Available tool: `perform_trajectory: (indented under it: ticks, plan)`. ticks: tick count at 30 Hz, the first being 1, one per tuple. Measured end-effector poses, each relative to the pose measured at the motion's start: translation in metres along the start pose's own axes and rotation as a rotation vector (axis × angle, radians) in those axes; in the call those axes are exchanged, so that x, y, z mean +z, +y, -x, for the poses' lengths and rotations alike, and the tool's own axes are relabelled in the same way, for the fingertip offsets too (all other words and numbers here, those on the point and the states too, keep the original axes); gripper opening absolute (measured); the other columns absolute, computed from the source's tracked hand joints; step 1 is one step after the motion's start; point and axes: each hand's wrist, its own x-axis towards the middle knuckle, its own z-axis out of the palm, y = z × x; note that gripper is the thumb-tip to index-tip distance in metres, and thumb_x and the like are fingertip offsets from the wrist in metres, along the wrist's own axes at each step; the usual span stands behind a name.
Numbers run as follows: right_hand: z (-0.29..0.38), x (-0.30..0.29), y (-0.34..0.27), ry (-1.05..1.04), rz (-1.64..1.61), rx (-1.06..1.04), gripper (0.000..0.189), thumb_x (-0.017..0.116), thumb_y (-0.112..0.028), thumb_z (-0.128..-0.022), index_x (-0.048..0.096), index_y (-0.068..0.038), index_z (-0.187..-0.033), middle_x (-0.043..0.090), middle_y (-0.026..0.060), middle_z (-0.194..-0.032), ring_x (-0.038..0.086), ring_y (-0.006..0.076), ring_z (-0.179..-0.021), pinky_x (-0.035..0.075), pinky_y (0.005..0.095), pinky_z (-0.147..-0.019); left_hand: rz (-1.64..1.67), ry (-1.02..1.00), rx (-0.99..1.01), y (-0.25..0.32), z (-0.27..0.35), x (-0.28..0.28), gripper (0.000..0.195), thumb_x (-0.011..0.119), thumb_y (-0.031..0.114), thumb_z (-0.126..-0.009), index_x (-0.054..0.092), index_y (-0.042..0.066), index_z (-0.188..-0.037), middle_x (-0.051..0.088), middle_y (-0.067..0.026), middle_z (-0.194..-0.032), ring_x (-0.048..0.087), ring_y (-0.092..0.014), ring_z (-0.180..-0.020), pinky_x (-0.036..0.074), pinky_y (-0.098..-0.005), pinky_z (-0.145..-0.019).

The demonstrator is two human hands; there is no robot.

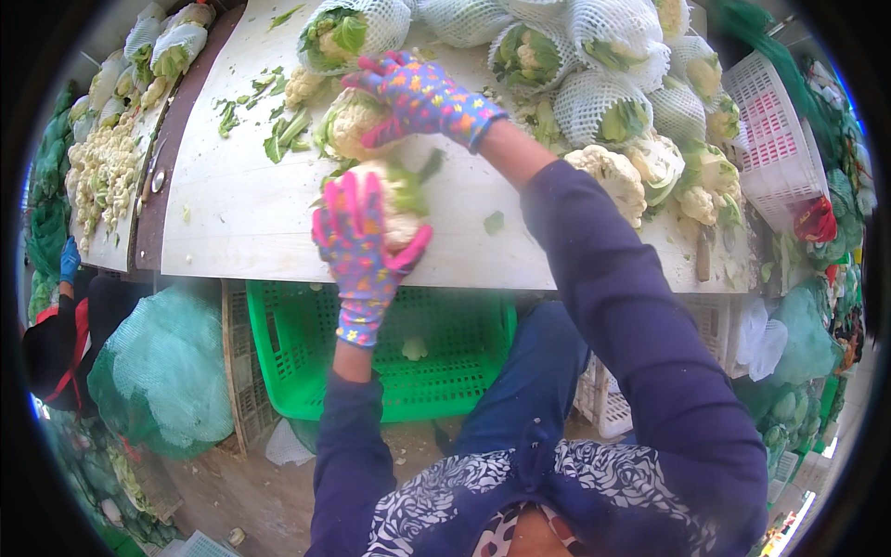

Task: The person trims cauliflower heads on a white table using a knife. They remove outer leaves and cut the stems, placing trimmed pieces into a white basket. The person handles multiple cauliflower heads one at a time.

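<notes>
Both my hands wear purple floral gloves with pink fingers. My left hand (362,240) lies over a cauliflower head (404,226) near the table's front edge, its thumb around the right side. This head looks blurred, with green leaf at its right. Just behind it, my right hand (424,101) curves over a second cauliflower head (350,127), thumb against its near side. Part of each head is hidden by the gloves. Another bare cauliflower (303,86) sits behind, beside one in a white foam net (376,28).
Foam-netted cauliflowers (605,104) are heaped at the back right, with bare heads (609,177) before them. A wooden-handled knife (704,254) lies at right. Leaf scraps (282,136) litter the table (230,209). A green crate (292,397) stands below. A co-worker's blue glove (69,261) shows at far left.
</notes>
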Motion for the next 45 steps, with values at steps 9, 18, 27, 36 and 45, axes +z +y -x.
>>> perform_trajectory:
  ticks: [9,18,27,36,45]
  plan:
    - [0.031,-0.003,0.051,0.02,-1.077,0.851,0.106,0.086,-0.063,-0.076,0.042,-0.003,-0.151,0.065,0.014,-0.129,0.067,0.0232,-0.112,0.059,0.0392,-0.086,0.686,-0.094,-0.175,-0.113,-0.028,0.044,0.071,0.068,0.051,-0.095,0.053,0.005,-0.147,0.054,-0.0171,-0.148,0.05,-0.035,-0.137,0.038,-0.0489,-0.115]
    - [0.055,0.032,0.06,0.472,-1.667,1.048,0.089,0.081,-0.062,-0.081,0.045,-0.016,-0.149,0.06,0.0107,-0.136,0.065,0.0294,-0.117,0.06,0.0519,-0.08,0.091,-0.354,-0.051,-0.151,-0.099,0.17,0.074,0.055,0.062,-0.099,0.047,0.015,-0.155,0.054,-0.0161,-0.149,0.047,-0.031,-0.142,0.036,-0.045,-0.118]
    - [0.069,0.036,0.08,0.487,-2.007,0.97,0.085,0.074,-0.071,-0.082,0.05,-0.024,-0.148,0.059,0.0063,-0.143,0.06,0.0321,-0.126,0.051,0.064,-0.094,1.109,-0.627,-0.466,-0.07,-0.193,0.124,0.064,0.064,0.044,-0.101,0.051,0.008,-0.152,0.058,-0.0063,-0.142,0.056,-0.02,-0.129,0.05,-0.0382,-0.101]
    - [0.155,-0.091,0.007,0.567,-2.215,0.425,0.097,0.048,-0.083,-0.089,0.033,-0.017,-0.159,0.05,0.0131,-0.153,0.06,0.0323,-0.131,0.065,0.052,-0.085,0.962,-0.225,-0.042,0.039,-0.161,0.02,0.061,0.045,0.043,-0.109,0.041,0.002,-0.154,0.053,-0.014,-0.149,0.054,-0.026,-0.135,0.045,-0.0406,-0.112]
    - [0.386,-0.154,-0.082,0.796,-1.626,1.041,0.073,0.044,-0.064,-0.104,0.039,-0.012,-0.156,0.057,0.0081,-0.146,0.061,0.0212,-0.126,0.059,0.0387,-0.09,1.447,-0.549,-0.311,0.231,-0.024,0.03,0.051,0.042,0.033,-0.111,0.048,-0.005,-0.146,0.059,-0.0154,-0.14,0.058,-0.022,-0.127,0.048,-0.0369,-0.106]
